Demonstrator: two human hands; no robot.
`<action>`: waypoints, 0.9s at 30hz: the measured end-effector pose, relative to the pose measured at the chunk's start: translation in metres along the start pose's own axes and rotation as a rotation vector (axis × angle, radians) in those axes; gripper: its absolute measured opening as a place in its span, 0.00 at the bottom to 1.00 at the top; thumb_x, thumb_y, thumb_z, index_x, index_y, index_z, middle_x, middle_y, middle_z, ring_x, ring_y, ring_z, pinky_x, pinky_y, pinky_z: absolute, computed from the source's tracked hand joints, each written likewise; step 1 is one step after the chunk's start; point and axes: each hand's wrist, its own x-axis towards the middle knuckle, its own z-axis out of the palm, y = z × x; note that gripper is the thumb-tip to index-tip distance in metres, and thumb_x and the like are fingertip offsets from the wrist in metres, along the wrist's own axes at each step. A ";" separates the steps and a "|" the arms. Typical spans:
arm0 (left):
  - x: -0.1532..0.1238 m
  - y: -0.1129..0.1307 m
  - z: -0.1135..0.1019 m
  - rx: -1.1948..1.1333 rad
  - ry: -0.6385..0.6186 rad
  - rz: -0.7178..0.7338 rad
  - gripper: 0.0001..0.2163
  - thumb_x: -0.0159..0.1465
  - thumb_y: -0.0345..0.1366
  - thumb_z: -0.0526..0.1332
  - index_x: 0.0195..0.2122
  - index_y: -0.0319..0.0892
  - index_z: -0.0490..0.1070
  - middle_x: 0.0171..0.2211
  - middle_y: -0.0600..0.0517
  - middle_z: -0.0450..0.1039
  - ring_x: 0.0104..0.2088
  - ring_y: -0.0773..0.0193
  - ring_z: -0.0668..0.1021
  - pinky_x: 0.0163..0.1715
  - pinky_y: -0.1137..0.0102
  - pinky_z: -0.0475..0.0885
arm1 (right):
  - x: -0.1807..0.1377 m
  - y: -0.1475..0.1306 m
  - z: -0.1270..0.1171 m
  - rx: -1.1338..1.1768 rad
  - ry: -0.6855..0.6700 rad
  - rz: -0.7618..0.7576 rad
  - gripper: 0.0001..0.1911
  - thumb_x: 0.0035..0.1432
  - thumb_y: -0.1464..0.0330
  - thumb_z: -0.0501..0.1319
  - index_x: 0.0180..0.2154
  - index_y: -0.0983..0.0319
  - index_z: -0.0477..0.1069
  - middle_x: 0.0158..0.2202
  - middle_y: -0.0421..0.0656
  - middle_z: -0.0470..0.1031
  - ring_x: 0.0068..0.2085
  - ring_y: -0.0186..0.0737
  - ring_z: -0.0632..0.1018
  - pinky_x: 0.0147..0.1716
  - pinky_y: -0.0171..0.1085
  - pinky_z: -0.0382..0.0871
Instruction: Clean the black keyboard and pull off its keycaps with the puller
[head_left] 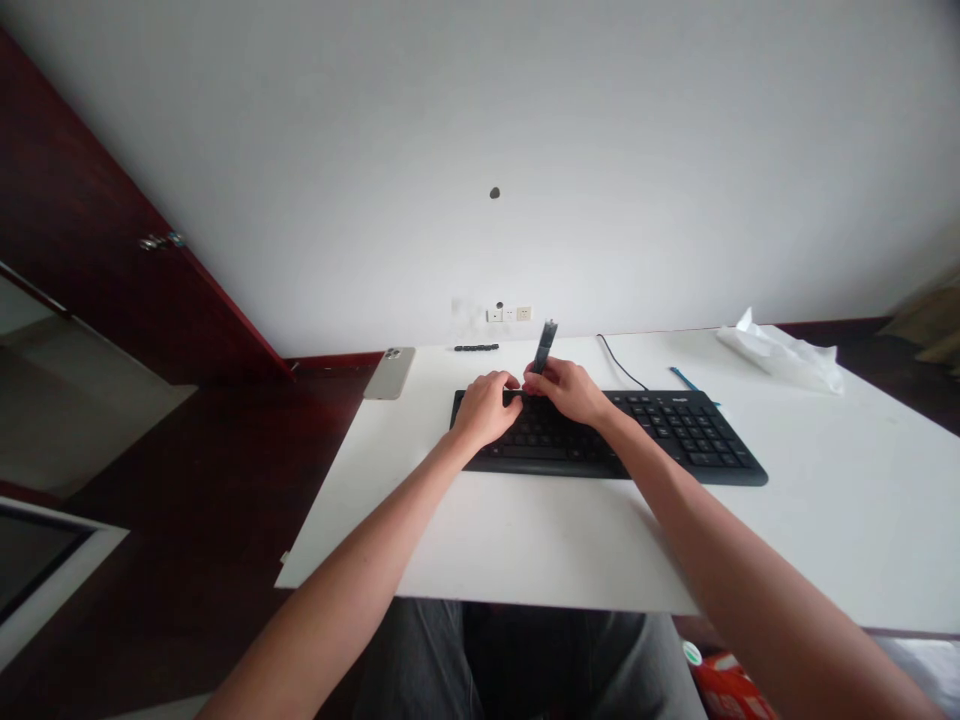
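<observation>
The left hand curls over the black full-size keyboard, fingers bent down toward the keys; whether they grip anything is hidden. The right hand sits just beside it, its fingers pinched on the lower end of a dark slim tool, which stands nearly upright above the keyboard's upper edge. The tool's exact kind is too small to tell. Held only at the fingertips, it could slip and fall onto the keys if the pinch loosens. Hard pressure could also slide the keyboard across the smooth white desk. Near the wall lies a row of small black pieces, which a careless sweep of the tool could scatter. A phone in a beige case lies close to the desk's left edge, where a knock could send it over
</observation>
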 end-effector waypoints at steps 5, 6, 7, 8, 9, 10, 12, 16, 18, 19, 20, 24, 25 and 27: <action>0.008 -0.003 0.003 -0.019 -0.055 -0.064 0.09 0.65 0.43 0.67 0.43 0.49 0.81 0.44 0.51 0.83 0.47 0.54 0.82 0.48 0.65 0.74 | -0.003 -0.002 0.006 -0.051 0.043 -0.080 0.17 0.64 0.55 0.61 0.37 0.62 0.77 0.32 0.44 0.81 0.35 0.46 0.79 0.37 0.40 0.72; 0.010 -0.003 0.004 -0.024 -0.066 -0.095 0.09 0.64 0.45 0.67 0.43 0.50 0.82 0.44 0.51 0.83 0.46 0.54 0.82 0.47 0.65 0.74 | -0.004 -0.001 0.008 -0.040 0.063 -0.085 0.17 0.64 0.55 0.60 0.37 0.62 0.77 0.32 0.44 0.81 0.35 0.46 0.79 0.37 0.40 0.72; 0.012 -0.002 0.005 -0.028 -0.074 -0.133 0.10 0.64 0.47 0.67 0.43 0.51 0.83 0.43 0.51 0.83 0.46 0.54 0.82 0.46 0.65 0.74 | -0.004 0.000 0.009 -0.033 0.081 -0.088 0.18 0.64 0.54 0.60 0.37 0.62 0.77 0.32 0.44 0.81 0.35 0.45 0.79 0.37 0.40 0.71; 0.013 -0.001 0.005 -0.030 -0.077 -0.174 0.11 0.64 0.49 0.67 0.43 0.52 0.83 0.42 0.51 0.84 0.45 0.53 0.83 0.45 0.66 0.74 | -0.005 0.001 0.010 -0.030 0.096 -0.090 0.18 0.65 0.54 0.60 0.38 0.62 0.77 0.33 0.44 0.81 0.35 0.45 0.78 0.37 0.40 0.71; 0.014 0.000 0.006 -0.028 -0.078 -0.213 0.13 0.64 0.51 0.67 0.43 0.52 0.84 0.42 0.51 0.84 0.44 0.53 0.83 0.44 0.65 0.73 | -0.005 0.002 0.011 -0.030 0.107 -0.094 0.18 0.65 0.54 0.60 0.38 0.62 0.77 0.33 0.44 0.80 0.35 0.44 0.78 0.37 0.39 0.71; 0.014 0.002 0.006 -0.023 -0.077 -0.246 0.14 0.63 0.53 0.66 0.43 0.53 0.84 0.41 0.50 0.84 0.44 0.52 0.83 0.43 0.65 0.73 | -0.006 0.003 0.012 -0.031 0.115 -0.099 0.18 0.65 0.55 0.60 0.38 0.62 0.77 0.33 0.44 0.80 0.34 0.44 0.78 0.36 0.39 0.70; 0.015 0.003 0.006 -0.015 -0.080 -0.284 0.17 0.62 0.57 0.66 0.43 0.54 0.84 0.40 0.49 0.84 0.43 0.51 0.83 0.42 0.65 0.73 | -0.008 0.003 0.013 -0.037 0.131 -0.110 0.17 0.64 0.56 0.61 0.39 0.62 0.77 0.32 0.43 0.80 0.33 0.42 0.77 0.35 0.38 0.69; 0.016 0.005 0.005 -0.015 -0.089 -0.304 0.19 0.61 0.59 0.66 0.43 0.54 0.84 0.39 0.48 0.84 0.42 0.50 0.83 0.40 0.65 0.72 | -0.011 -0.001 0.014 -0.019 0.153 -0.126 0.15 0.64 0.57 0.62 0.38 0.62 0.78 0.31 0.42 0.80 0.32 0.41 0.77 0.34 0.38 0.69; 0.016 0.005 0.005 -0.022 -0.095 -0.306 0.18 0.61 0.58 0.67 0.42 0.54 0.85 0.38 0.48 0.84 0.42 0.51 0.83 0.39 0.65 0.72 | -0.011 -0.002 0.014 0.018 0.151 -0.138 0.15 0.63 0.56 0.63 0.37 0.62 0.77 0.32 0.43 0.80 0.32 0.42 0.78 0.35 0.38 0.71; 0.017 0.005 0.005 -0.029 -0.098 -0.304 0.16 0.61 0.57 0.67 0.41 0.53 0.85 0.38 0.49 0.84 0.41 0.52 0.83 0.39 0.65 0.72 | -0.010 -0.001 0.014 0.060 0.171 -0.142 0.16 0.64 0.55 0.62 0.37 0.62 0.76 0.33 0.44 0.80 0.33 0.42 0.78 0.35 0.38 0.72; 0.017 0.005 0.005 -0.038 -0.098 -0.297 0.14 0.61 0.54 0.68 0.40 0.53 0.85 0.37 0.50 0.84 0.41 0.53 0.83 0.40 0.66 0.72 | -0.009 0.000 0.013 0.117 0.215 -0.141 0.17 0.64 0.54 0.62 0.38 0.62 0.76 0.33 0.44 0.80 0.32 0.41 0.79 0.34 0.38 0.73; 0.016 0.004 0.008 -0.077 -0.077 -0.251 0.06 0.62 0.46 0.70 0.35 0.52 0.84 0.37 0.53 0.84 0.41 0.56 0.83 0.41 0.67 0.72 | -0.003 0.007 0.010 0.322 0.397 -0.104 0.22 0.64 0.48 0.60 0.39 0.62 0.73 0.32 0.45 0.79 0.30 0.40 0.78 0.31 0.38 0.76; 0.015 0.004 0.008 -0.084 -0.071 -0.245 0.06 0.62 0.45 0.70 0.35 0.52 0.84 0.37 0.53 0.84 0.41 0.56 0.83 0.41 0.67 0.72 | -0.002 0.008 0.010 0.329 0.394 -0.097 0.23 0.63 0.48 0.61 0.39 0.62 0.73 0.32 0.45 0.79 0.30 0.40 0.78 0.31 0.38 0.76; 0.014 0.003 0.009 -0.092 -0.062 -0.241 0.06 0.62 0.45 0.70 0.36 0.52 0.84 0.37 0.53 0.84 0.42 0.56 0.83 0.42 0.67 0.72 | -0.001 0.010 0.009 0.313 0.361 -0.087 0.23 0.62 0.48 0.63 0.39 0.62 0.73 0.32 0.46 0.79 0.31 0.41 0.79 0.32 0.39 0.76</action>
